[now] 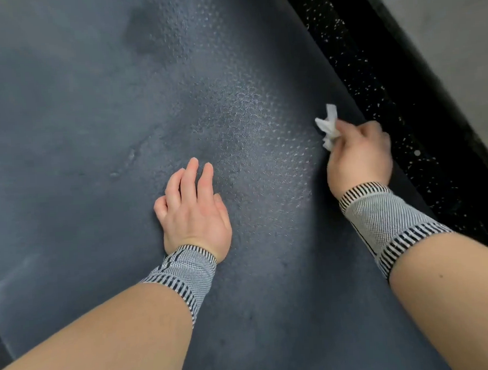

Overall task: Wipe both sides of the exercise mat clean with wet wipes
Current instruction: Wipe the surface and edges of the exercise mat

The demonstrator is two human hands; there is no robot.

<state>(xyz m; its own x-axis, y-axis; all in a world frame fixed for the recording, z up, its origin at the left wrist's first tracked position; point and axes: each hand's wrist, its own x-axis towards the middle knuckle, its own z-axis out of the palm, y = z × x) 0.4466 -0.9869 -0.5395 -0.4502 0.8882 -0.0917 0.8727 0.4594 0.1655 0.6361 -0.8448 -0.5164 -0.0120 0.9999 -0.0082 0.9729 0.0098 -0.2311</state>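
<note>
— Mat (92, 122) fills the head view, dark grey, flat on the speckled black floor (373, 93), sheen mid-surface.
— Hands?
— Left hand (193, 207) rests on it, fingers loosely bent; right hand (360, 153) pinches a crumpled white wet wipe (328, 129) near the mat's right edge.
— Progress?
— Midway on this face, I'd judge; underside unseen. No readable writing.

- Exercise mat (92, 122) fills most of my view, lying flat on the floor (388, 98).
- Floor strip runs along the mat's right edge; a wall base (456, 46) sits beyond it, far right.
- My left hand (193, 213) rests on the mat, near centre.
- My right hand (360, 156) is right of it, at the mat's right edge, holding a wet wipe (329, 129) on its far side.
- A wrist sleeve (185, 275) sits behind each hand.
</note>
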